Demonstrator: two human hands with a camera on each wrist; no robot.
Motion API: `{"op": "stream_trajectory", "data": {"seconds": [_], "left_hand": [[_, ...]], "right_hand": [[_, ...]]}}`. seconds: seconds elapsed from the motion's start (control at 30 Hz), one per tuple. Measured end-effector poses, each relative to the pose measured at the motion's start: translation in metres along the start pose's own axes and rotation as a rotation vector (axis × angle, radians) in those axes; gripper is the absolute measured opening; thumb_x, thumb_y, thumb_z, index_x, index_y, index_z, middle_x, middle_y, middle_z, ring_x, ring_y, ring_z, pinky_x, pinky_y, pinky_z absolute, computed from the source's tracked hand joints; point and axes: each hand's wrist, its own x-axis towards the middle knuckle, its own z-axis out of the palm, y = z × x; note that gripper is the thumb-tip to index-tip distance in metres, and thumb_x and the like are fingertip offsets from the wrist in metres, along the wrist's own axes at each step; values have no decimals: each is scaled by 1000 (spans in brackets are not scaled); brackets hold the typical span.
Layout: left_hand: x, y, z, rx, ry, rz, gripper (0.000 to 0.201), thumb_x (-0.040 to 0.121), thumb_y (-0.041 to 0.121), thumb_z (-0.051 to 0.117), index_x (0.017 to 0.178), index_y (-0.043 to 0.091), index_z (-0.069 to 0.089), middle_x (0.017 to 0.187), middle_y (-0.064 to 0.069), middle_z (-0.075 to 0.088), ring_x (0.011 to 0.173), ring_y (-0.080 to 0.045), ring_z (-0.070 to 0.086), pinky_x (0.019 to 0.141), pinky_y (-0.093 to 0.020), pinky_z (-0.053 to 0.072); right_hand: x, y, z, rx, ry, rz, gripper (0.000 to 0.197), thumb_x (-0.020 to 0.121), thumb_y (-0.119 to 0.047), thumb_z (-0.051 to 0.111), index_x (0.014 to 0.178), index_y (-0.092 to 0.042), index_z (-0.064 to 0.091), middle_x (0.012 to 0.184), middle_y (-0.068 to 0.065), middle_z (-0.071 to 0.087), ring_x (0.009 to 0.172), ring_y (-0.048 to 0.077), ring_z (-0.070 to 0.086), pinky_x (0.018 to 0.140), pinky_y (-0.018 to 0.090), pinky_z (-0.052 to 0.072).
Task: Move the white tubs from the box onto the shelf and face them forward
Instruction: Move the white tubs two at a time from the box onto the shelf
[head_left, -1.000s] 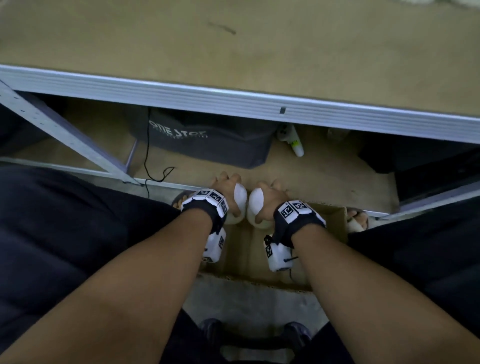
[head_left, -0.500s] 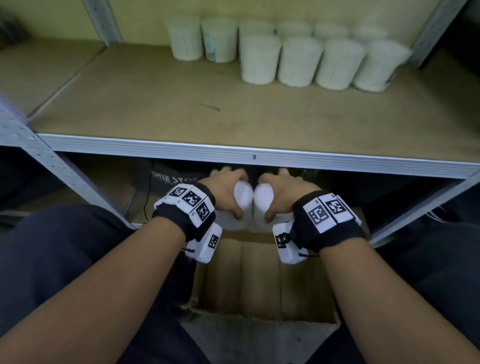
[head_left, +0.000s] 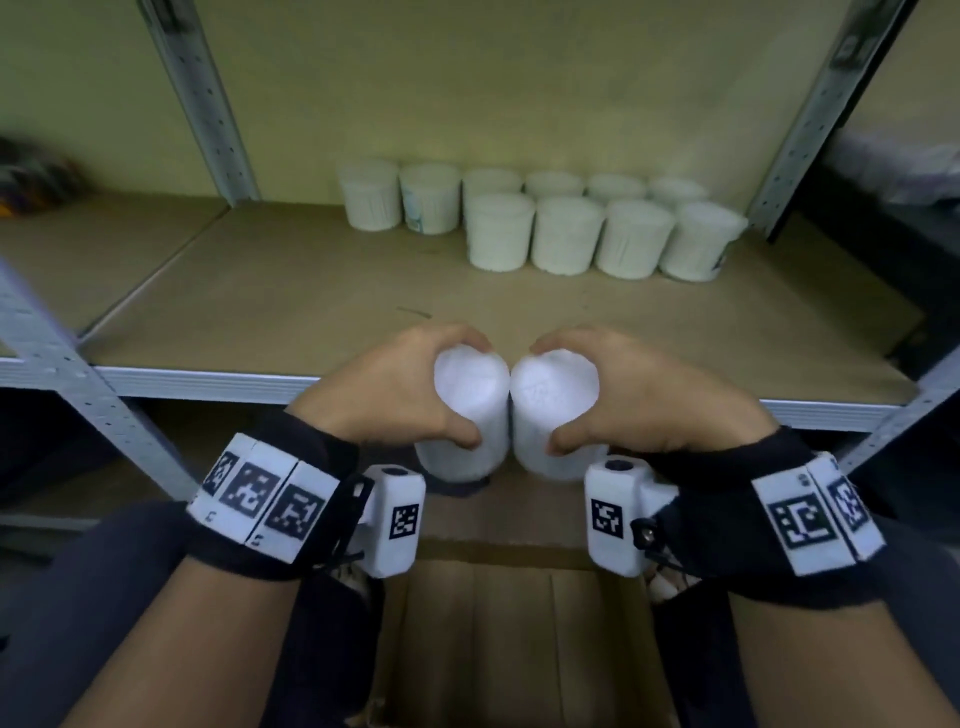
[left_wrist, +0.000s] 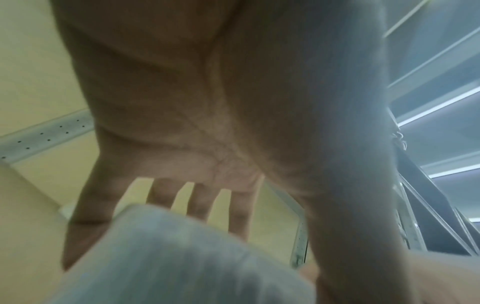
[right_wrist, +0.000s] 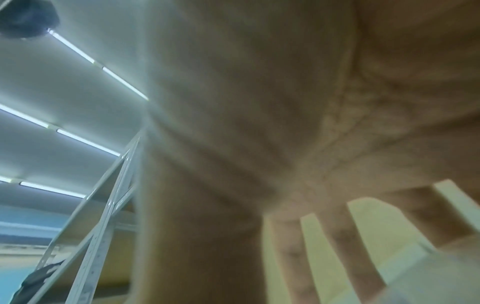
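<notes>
My left hand (head_left: 395, 387) grips a white tub (head_left: 470, 400) and my right hand (head_left: 628, 389) grips a second white tub (head_left: 553, 395). The two tubs touch side by side in the air, level with the front edge of the shelf (head_left: 291, 291). Fingers wrap over the top of each tub and thumbs press the near sides. The left wrist view shows the tub (left_wrist: 182, 257) blurred below the palm, and the right wrist view shows only a corner of the other tub (right_wrist: 428, 277). Several white tubs (head_left: 566, 228) stand in two rows at the back right of the shelf. The cardboard box (head_left: 519, 623) lies open below my wrists.
Grey perforated uprights (head_left: 202, 98) frame the shelf on both sides, and a metal front rail (head_left: 197, 382) runs just beyond my hands. The brown shelf board has bare room in front of and left of the standing tubs. Dark trouser legs flank the box.
Both hands have lifted the two tubs out of the box, from below the lower shelf level up to the front edge of the shelf. The head view has tilted upward.
</notes>
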Motion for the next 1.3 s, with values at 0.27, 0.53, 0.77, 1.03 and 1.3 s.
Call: {"op": "stream_trajectory", "data": {"seconds": [0.27,0.53,0.77,1.03,1.3], "left_hand": [[12,-10,-12,-212,333,7,48,56,38,82,99,35,59,115,17,59,109,-8,55,93,-31,46],[34,-23,5,-142,412,38,40,66,25,81,102,26,65,131,6,53,126,-11,48,108,-30,35],[37,-29,7,-106,398,57,39,72,32,78,107,29,62,128,7,53,131,-15,43,112,-37,33],[25,-24,-1,43,395,45,39,76,40,74,113,33,62,124,9,50,122,-12,40,102,-25,29],[25,-11,-2,173,444,-6,25,83,35,68,105,24,68,111,3,64,115,-18,48,96,-24,33]], "right_hand": [[24,8,9,276,385,-66,48,65,-30,84,109,-30,64,123,-8,50,114,6,48,91,15,31],[56,17,36,312,513,-40,45,68,-28,83,111,-21,69,131,-2,52,121,10,51,95,10,29],[60,17,38,291,517,-47,47,73,-32,80,118,-24,66,140,-2,48,131,14,45,107,19,29],[47,13,30,179,566,-62,27,82,-28,70,108,-23,69,121,-5,58,118,15,44,88,2,22],[47,9,25,126,529,-45,19,87,-28,66,103,-20,72,110,-8,68,116,14,50,84,10,25]]}}
